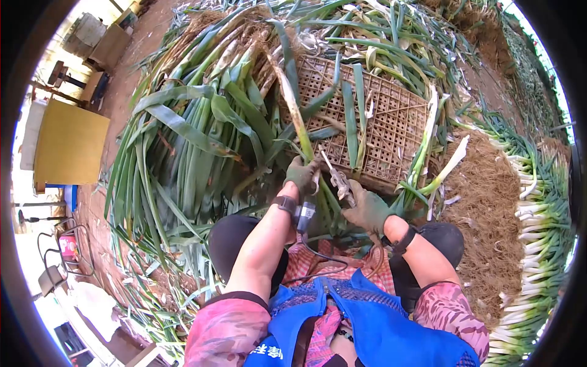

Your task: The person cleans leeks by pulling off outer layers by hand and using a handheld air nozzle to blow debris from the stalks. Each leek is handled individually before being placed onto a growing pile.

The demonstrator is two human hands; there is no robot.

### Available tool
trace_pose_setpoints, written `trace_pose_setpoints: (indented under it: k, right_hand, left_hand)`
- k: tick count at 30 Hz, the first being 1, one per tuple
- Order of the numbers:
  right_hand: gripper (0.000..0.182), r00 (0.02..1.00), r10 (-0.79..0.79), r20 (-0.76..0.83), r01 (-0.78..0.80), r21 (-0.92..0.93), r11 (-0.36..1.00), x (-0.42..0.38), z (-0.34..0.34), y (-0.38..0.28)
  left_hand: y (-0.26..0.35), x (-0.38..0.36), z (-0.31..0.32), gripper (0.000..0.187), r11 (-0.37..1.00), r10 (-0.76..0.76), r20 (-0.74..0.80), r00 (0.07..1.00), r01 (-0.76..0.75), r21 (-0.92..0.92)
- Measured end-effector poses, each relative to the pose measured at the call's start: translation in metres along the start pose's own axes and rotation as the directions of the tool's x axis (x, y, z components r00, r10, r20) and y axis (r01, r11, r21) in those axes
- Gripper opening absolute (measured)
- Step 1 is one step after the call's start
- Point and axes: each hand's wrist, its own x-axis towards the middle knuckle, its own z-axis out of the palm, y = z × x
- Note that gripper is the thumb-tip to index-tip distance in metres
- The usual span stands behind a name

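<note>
My left hand [301,174], in a green glove, is closed round a long leek [295,116] near the middle of the view; its roots point up and away from me. My right hand [367,208], also gloved, is wrapped round a metal air gun [337,180] with a thin nozzle that points toward the leek. A hose runs from below that hand toward my lap. Beyond both hands lies an upturned perforated crate [391,125] with loose leaves and a few leeks on it.
A big heap of untrimmed leeks [189,147] rises at the left. Along the right side lies a row of cleaned leeks [532,244] beside a mass of roots [483,226]. A yellow board [70,144] and a red can [68,246] stand at the far left.
</note>
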Motion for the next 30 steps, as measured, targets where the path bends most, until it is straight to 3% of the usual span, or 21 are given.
trace_pose_setpoints:
  k: [3,8,11,23,27,30]
  right_hand:
    - [0.079,1.0,0.01,0.008,-0.01,-0.005,1.0,-0.009,-0.006,-0.012]
    - [0.076,0.998,-0.06,0.024,0.062,-0.087,0.994,-0.035,-0.003,-0.025]
    - [0.073,0.998,-0.064,-0.008,0.063,-0.047,0.997,-0.038,0.005,-0.014]
    - [0.068,0.993,-0.106,-0.044,0.1,-0.13,0.987,-0.05,-0.002,-0.027]
    - [0.068,0.99,-0.1,-0.096,0.082,-0.17,0.982,-0.001,-0.017,-0.058]
    - [0.067,0.997,-0.025,-0.076,0.015,-0.13,0.991,0.062,-0.041,-0.085]
  left_hand:
    - [-0.002,-0.013,0.006,0.03,0.96,-0.033,0.087,0.996,0.056,-0.276]
    - [0.008,-0.033,0.003,0.037,0.918,0.023,0.147,0.989,0.037,-0.394]
    - [0.005,-0.033,-0.002,0.041,0.882,0.047,0.163,0.985,0.036,-0.471]
    - [0.018,-0.04,0.006,0.016,0.86,0.126,-0.115,0.985,-0.167,-0.482]
    - [0.007,-0.023,0.0,0.022,0.86,0.066,-0.194,0.979,-0.154,-0.486]
    - [0.013,-0.025,0.004,0.026,0.765,0.041,-0.19,0.981,-0.154,-0.626]
